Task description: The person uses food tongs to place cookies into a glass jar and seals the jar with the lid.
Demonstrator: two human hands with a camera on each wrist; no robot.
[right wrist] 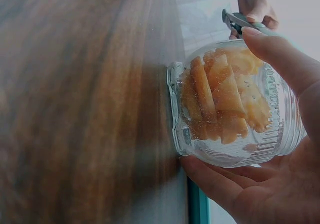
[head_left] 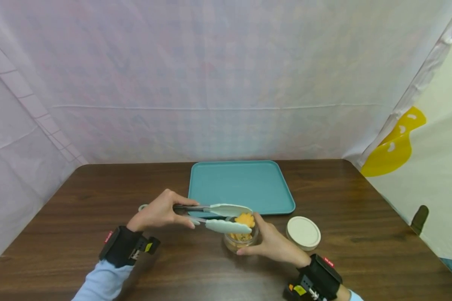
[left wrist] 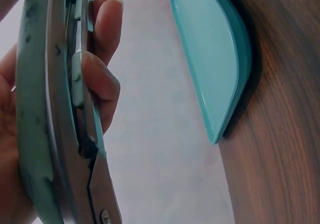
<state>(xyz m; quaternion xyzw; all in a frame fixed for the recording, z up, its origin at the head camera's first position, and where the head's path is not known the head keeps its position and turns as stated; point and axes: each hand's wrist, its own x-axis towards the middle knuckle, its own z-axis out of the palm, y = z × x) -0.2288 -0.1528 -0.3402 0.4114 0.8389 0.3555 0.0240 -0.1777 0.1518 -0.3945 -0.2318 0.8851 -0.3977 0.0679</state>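
Note:
My left hand (head_left: 163, 212) grips a pair of tongs (head_left: 226, 226) with pale green tips and metal arms. The left wrist view shows the fingers wrapped round the tongs' handles (left wrist: 37, 114). A yellow-orange, flower-shaped cracker (head_left: 245, 219) lies between the tong tips, over the mouth of a clear glass jar (head_left: 231, 245). Several more crackers (right wrist: 227, 96) fill part of the ribbed jar, which stands upright on the table. My right hand (head_left: 273, 242) holds the jar from its right side, with thumb and fingers spread round the glass (right wrist: 260, 151).
Behind the hands lies a teal rectangular tray (head_left: 241, 186). A round white lid (head_left: 303, 232) sits to the right of the jar. Everything rests on a dark brown wooden table (head_left: 109, 192), with pale cloth (head_left: 211, 83) hanging behind it.

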